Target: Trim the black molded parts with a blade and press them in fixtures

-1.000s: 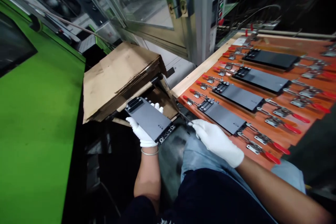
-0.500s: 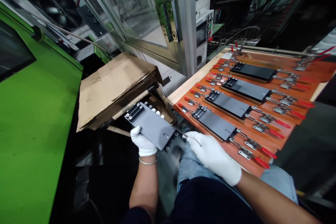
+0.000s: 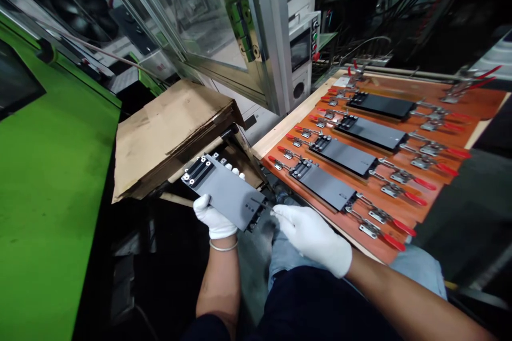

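A flat grey panel (image 3: 230, 192) with black brackets at both ends is gripped from beneath by my left hand (image 3: 216, 217), in a white glove. The thumb lies on the near edge and the other fingertips show along the far edge. My right hand (image 3: 314, 234), also gloved, is closed on a thin dark tool (image 3: 262, 204), whose tip is over the panel's right end near some small dark holes. Right of my hands, several similar panels (image 3: 326, 184) lie in a row on an orange-brown board (image 3: 276, 173), between toggle clamps with red handles (image 3: 394, 241).
Flattened cardboard (image 3: 168, 128) lies on a framed stand at the left. A green machine panel (image 3: 52, 170) fills the far left. Behind stands a glazed metal-framed door (image 3: 212, 26), with a control box (image 3: 302, 50) beside it.
The tool's tip has moved left from beside the panel's right end to over its surface, along with my right hand. The view has shifted slightly.
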Available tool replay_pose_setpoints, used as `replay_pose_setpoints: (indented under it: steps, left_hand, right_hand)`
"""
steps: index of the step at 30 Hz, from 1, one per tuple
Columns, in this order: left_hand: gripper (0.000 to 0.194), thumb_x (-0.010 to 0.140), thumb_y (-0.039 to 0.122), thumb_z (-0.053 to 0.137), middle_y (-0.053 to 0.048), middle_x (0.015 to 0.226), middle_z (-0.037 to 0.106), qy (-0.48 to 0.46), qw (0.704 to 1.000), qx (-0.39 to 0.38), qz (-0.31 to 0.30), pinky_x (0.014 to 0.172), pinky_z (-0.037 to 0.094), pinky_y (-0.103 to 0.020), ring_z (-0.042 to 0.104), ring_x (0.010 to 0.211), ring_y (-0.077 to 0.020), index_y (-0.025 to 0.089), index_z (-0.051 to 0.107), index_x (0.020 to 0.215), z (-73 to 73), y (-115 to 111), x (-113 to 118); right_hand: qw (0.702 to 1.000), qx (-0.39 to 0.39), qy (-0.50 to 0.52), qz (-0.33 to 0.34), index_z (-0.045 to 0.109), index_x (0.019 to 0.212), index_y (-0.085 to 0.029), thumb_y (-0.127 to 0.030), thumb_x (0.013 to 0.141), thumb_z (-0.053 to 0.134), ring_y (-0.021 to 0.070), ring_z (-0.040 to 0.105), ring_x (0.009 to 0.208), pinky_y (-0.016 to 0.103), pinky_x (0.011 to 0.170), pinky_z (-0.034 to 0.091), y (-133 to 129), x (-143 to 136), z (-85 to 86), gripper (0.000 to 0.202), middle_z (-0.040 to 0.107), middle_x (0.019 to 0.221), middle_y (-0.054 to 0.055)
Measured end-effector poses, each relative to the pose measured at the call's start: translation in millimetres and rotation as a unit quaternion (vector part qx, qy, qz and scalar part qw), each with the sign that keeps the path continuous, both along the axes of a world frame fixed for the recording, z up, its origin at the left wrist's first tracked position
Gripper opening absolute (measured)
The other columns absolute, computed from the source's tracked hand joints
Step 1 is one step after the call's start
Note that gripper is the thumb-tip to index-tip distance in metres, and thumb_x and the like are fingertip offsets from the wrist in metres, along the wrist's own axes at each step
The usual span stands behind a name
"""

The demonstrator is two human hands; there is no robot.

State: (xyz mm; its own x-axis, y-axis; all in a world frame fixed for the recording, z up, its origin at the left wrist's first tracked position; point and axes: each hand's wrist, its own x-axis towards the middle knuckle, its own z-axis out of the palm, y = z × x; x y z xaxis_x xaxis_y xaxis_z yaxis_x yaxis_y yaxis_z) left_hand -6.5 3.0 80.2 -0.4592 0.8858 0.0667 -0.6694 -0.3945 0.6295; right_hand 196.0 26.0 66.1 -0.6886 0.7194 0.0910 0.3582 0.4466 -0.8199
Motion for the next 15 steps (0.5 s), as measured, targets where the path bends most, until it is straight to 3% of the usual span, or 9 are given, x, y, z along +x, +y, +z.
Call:
replay_pose_setpoints:
  steps: [3,7,11,15]
  left_hand:
    - [0.071,0.073,0.041,0.056,-0.014,0.134,0.065,0.003,1.000,0.008,-0.024,0.116,0.039,-0.052,0.055,0.130,-0.0340,0.016,0.057,0.139,-3.3,-0.7,-3.0]
    - [0.067,0.073,0.041,0.057,-0.015,0.133,0.066,0.018,0.999,0.025,-0.031,0.115,0.039,-0.053,0.052,0.133,-0.0367,0.016,0.059,0.135,-4.3,-0.4,-3.3]
    - [0.067,0.072,0.041,0.055,-0.011,0.133,0.067,0.026,0.999,0.009,-0.018,0.112,0.043,-0.052,0.056,0.130,-0.0346,0.021,0.059,0.136,-3.4,1.6,-0.9]
    - [0.060,0.072,0.042,0.059,-0.009,0.125,0.071,0.011,1.000,-0.001,-0.021,0.109,0.046,-0.059,0.055,0.130,-0.0393,0.028,0.065,0.129,-6.5,1.7,-3.3]
  right_hand:
    - [1.000,0.007,0.011,0.010,0.068,0.080,-0.017,-0.020,0.100,0.044,0.0173,0.067,0.072,0.026,0.071,0.051,2.7,4.8,2.7,0.032,0.071,0.076,0.005]
    - [1.000,0.016,0.014,-0.007,0.069,0.085,-0.018,-0.020,0.103,0.038,0.0172,0.067,0.072,0.026,0.071,0.051,5.7,6.9,1.8,0.035,0.071,0.079,0.005]
    - [0.998,0.050,-0.022,-0.002,0.068,0.084,-0.018,-0.019,0.100,0.044,0.0172,0.067,0.075,0.024,0.070,0.048,5.7,5.2,-0.4,0.030,0.071,0.079,0.005]
    - [0.998,0.049,-0.028,0.026,0.065,0.074,-0.018,-0.018,0.098,0.048,0.0146,0.065,0.071,0.022,0.069,0.045,8.0,7.9,0.5,0.029,0.068,0.074,0.002]
